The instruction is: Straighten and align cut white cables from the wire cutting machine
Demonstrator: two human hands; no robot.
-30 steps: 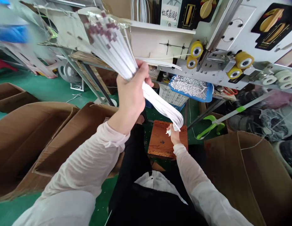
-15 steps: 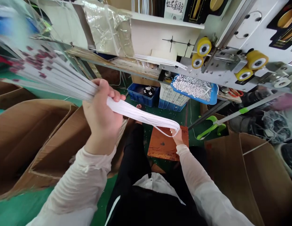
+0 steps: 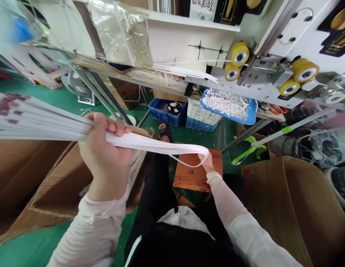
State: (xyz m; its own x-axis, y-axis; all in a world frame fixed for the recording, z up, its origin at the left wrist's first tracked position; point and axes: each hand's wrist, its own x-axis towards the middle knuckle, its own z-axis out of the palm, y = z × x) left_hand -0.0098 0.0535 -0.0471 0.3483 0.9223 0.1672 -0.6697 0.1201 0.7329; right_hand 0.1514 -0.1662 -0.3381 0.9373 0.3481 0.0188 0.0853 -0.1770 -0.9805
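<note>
My left hand (image 3: 104,148) grips a thick bundle of long, flat white strips (image 3: 36,120) near its middle. The bundle fans out to the left, and its ends carry dark red printed marks. From that fist a narrower band of the strips (image 3: 157,144) runs right to my right hand (image 3: 207,162), which pinches the band's far end above a wooden stool (image 3: 194,174). The fingers of my right hand are partly hidden behind the strips.
Open cardboard boxes (image 3: 283,207) stand on both sides of me on a green floor. Ahead are a machine panel with yellow rollers (image 3: 240,53), a blue tray of small white pieces (image 3: 226,105), and a blue crate (image 3: 166,113).
My left hand has swung the bundle down and to the left, so it now lies nearly level. The band between my hands is stretched longer and straighter.
</note>
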